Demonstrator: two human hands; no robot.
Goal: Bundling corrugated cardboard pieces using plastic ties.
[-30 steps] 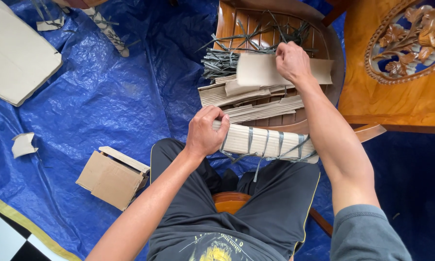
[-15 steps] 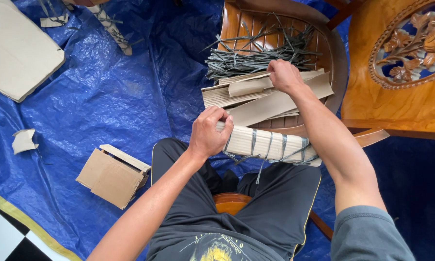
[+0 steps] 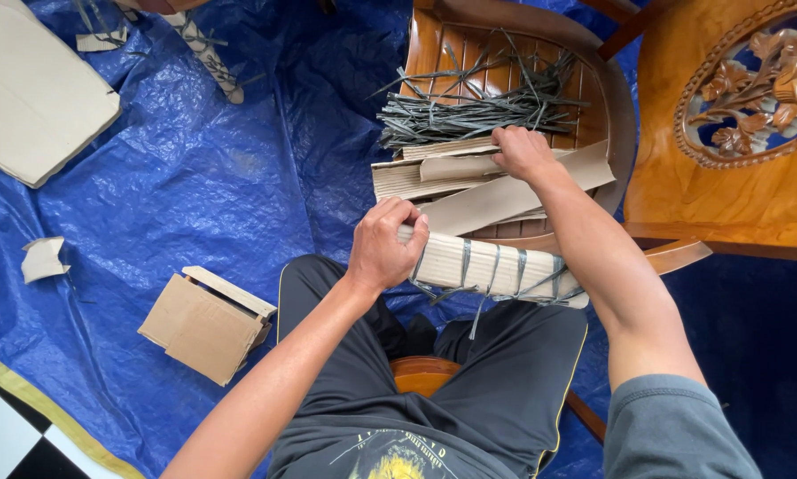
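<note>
**Head view: right hand comes down onto the strip pile while the left keeps the bundle**

Head view looks down on a seated person with a tied bundle of pale strips across the lap, bound by several dark bands. The left hand has not let go of it: its fingers are curled tight around the bundle's end at 9 o'clock, just as they were a second ago.

What has changed is the right hand. A second ago it was higher, at the top edge of the loose cardboard strips on the chair seat; now it has drawn nearer, to the near edge of the dark reed pile, and presses down on the topmost strip. Its fingers are bent over that strip's end, but from here I cannot tell whether they pinch it or only rest on it. The long strip under the palm now lies slanted, its far end toward 2 o'clock.

To my eye this reads as picking the next strip from the pile while the bundle is held ready; the bundle itself has not moved.

Out on the blue tarp, a folded cardboard box sits at 8 o'clock and a flat sheet at 10 o'clock. A carved cabinet stands at 2 o'clock.
</note>
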